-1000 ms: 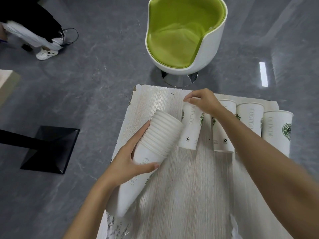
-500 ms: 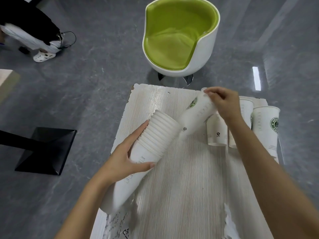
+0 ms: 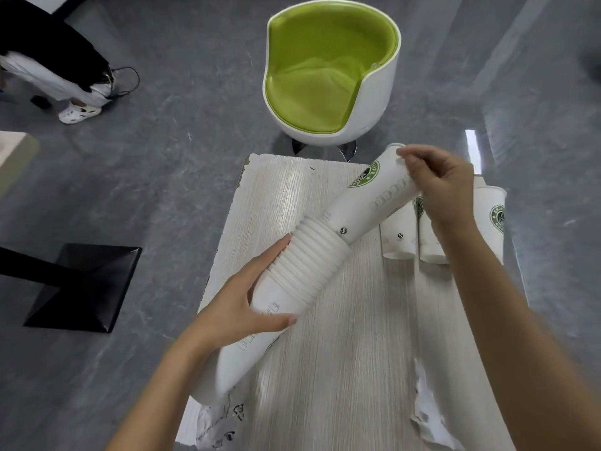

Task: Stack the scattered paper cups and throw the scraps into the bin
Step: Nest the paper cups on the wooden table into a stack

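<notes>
My left hand (image 3: 240, 307) is wrapped around the stack of paper cups (image 3: 292, 288), thumb lying across the near side and fingers curled behind the ribbed band of rims. The stack slants from the lower middle of the frame up toward the centre. My right hand (image 3: 445, 187) pinches the single cup (image 3: 374, 200) near its base end, and its open mouth is pushed onto the top of the stack, so the two form one long tilted line.

Below them is the table (image 3: 341, 336), a pale wood-grain board running from centre to bottom edge, its upper left corner chipped. At centre right three loose cups (image 3: 398, 236) stand mouth-down in a row, close together, partly hidden behind my right forearm; the rightmost shows a green round logo. Torn paper scraps (image 3: 426, 415) lie at the lower right of the tabletop, and a printed crumpled scrap (image 3: 221, 424) pokes out under the stack's lower end at the bottom.

The floor (image 3: 182, 177) is grey, glossy and veined, with a bright light reflection at the right. At top centre, just beyond the table, stands a white tub chair (image 3: 328, 79) with a lime-green seat. A black table base (image 3: 84, 288) sits at the left. In the upper left corner, another person's leg and white shoe (image 3: 78, 113) are visible.
</notes>
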### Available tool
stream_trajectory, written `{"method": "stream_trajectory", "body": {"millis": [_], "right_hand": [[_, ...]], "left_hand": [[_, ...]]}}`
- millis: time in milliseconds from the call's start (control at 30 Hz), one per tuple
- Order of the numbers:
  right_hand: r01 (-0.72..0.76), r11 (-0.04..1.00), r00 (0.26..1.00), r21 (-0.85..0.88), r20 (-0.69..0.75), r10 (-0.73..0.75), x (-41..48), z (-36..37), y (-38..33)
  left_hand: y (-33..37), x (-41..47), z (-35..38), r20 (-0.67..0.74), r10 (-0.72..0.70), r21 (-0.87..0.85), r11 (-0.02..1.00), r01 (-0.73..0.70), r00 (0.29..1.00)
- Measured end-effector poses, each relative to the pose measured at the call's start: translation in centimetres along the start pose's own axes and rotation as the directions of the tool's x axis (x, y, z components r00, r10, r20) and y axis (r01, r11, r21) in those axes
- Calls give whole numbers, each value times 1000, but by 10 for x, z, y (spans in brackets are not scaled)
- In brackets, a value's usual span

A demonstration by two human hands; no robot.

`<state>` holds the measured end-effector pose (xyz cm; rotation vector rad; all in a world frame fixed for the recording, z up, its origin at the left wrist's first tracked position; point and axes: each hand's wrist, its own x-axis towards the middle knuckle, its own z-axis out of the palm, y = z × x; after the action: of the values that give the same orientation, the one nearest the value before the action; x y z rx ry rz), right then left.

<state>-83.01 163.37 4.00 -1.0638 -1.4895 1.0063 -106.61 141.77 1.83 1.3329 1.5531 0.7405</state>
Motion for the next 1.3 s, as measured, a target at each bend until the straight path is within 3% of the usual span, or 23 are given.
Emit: {"method": "stream_trajectory", "body": {"millis": [600, 1300], "right_hand": [[-66, 997, 946, 40, 321, 50, -98, 37, -28], [-154, 988, 923, 26, 360, 135, -107, 27, -25]], "left_hand": [[6, -16, 12, 19, 44, 21, 999, -45, 999], [9, 4, 29, 81, 76, -2, 997, -77, 994]]}}
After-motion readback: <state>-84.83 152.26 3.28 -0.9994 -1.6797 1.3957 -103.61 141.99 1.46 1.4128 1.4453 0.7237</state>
